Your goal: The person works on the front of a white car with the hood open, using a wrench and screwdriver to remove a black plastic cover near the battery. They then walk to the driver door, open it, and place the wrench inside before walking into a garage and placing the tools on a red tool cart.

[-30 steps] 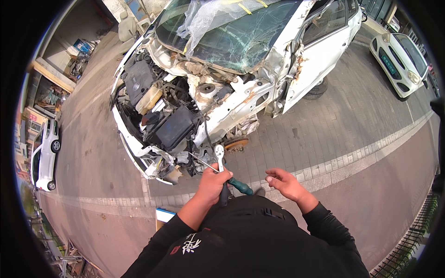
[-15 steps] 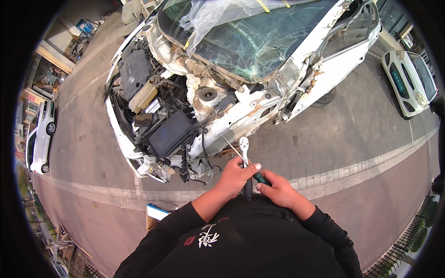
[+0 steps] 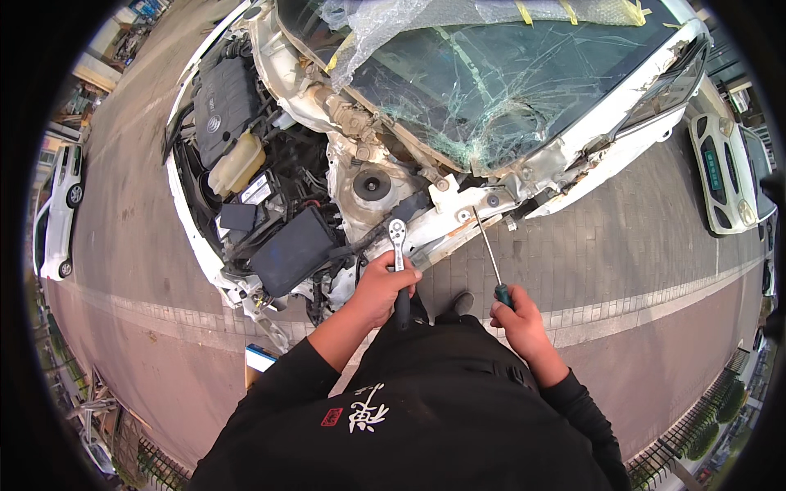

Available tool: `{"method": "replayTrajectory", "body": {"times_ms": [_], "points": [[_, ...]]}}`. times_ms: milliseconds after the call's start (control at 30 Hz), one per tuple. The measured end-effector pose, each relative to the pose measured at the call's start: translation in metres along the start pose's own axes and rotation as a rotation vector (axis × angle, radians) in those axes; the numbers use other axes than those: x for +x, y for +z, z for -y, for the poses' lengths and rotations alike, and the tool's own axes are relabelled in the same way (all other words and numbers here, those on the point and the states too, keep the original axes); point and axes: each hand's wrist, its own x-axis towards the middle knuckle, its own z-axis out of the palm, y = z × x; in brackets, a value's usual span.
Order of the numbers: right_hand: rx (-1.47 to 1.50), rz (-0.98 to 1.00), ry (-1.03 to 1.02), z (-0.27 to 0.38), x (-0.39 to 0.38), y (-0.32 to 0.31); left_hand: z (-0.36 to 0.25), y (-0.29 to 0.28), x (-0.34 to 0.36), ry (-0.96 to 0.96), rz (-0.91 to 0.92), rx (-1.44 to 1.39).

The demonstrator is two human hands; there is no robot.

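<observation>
My left hand [image 3: 382,288] is closed round a ratchet wrench [image 3: 399,237], its round metal head pointing up and its dark handle hanging below the fingers. In my right hand [image 3: 519,321] is a screwdriver [image 3: 493,255] with a dark green handle. Its long thin shaft points up and slightly left, and in the picture the tip overlaps the white fender edge of a wrecked car [image 3: 442,214]; whether it touches cannot be made out. The car's front is stripped open, with a black engine cover [image 3: 223,114], a yellowish reservoir [image 3: 237,164] and a black box [image 3: 292,251] exposed.
Bubble wrap [image 3: 385,24] lies over the cracked windshield [image 3: 491,90]. A blue-and-white box [image 3: 261,358] stands low, left of my body. Parked white cars are at the far left [image 3: 59,213] and far right [image 3: 725,176]. My shoe [image 3: 463,303] rests on the paving.
My hands have moved apart, the screwdriver going right with my right hand and the ratchet wrench left with my left. I am closer to the car, and my shoe has come into view.
</observation>
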Motion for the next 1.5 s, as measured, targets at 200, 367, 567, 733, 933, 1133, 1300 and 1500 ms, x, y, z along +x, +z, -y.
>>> {"method": "replayTrajectory", "body": {"times_ms": [200, 367, 567, 733, 933, 1133, 1300, 1500], "points": [[-0.031, 0.165, -0.042, 0.024, 0.045, -0.010, -0.001, -0.014, -0.002, -0.071, -0.018, -0.290], [-0.293, 0.517, -0.280, 0.073, 0.090, 0.015, -0.002, 0.007, 0.002, -0.028, -0.018, -0.503], [-0.390, 0.684, -0.444, 0.094, 0.109, 0.070, -0.010, 0.037, 0.005, 0.249, -0.057, -0.776], [-0.410, 0.714, -0.508, 0.108, 0.110, 0.084, -0.007, 0.033, 0.009, 0.328, -0.130, -0.668], [-0.741, 0.737, -0.707, 0.122, 0.102, 0.079, 0.000, 0.014, 0.015, 0.329, -0.384, -0.687], [-0.584, 0.689, -0.390, 0.099, 0.106, 0.074, -0.026, -0.036, 0.047, 0.347, -0.699, 0.007], [-0.701, 0.608, -0.409, 0.076, 0.112, 0.056, -0.057, -0.054, 0.097, 0.318, -0.860, 0.644], [-0.551, 0.573, -0.302, 0.064, 0.111, 0.040, -0.056, -0.027, 0.117, 0.179, -1.019, 0.861]]}}
